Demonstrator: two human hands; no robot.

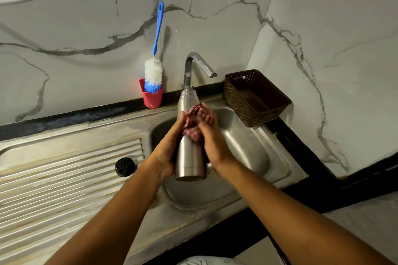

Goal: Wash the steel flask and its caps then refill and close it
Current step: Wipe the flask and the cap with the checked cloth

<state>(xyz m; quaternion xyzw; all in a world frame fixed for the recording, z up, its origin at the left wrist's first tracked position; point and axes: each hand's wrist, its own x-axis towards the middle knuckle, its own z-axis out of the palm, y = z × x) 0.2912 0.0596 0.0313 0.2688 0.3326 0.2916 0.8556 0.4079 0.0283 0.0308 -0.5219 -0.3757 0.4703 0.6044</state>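
Over the wide stainless steel sink, I have both hands at work above the basin, with the ribbed drainboard stretching off to the left. A brown perforated plastic basket sits on the back right corner of the counter. The brushed steel flask is held in the air over the basin, tilted with its base toward me and its neck up near the bent chrome tap. I cannot tell whether water is running.

My left hand has its fingers wrapped round the flask's lower body. My right hand is curled round a red-and-white checked cloth and presses it against the flask's shoulder.

A blue-handled bottle brush with white bristles stands in a red cup against the wall. A round black cap lies on the drainboard, just left of the basin.

I judge the step in hand to be scrubbing the flask's outside, early in the job. Next I would need a firm left-hand grip while turning the flask to reach the unwiped side, then the brush for the inside. The cap is not yet washed.
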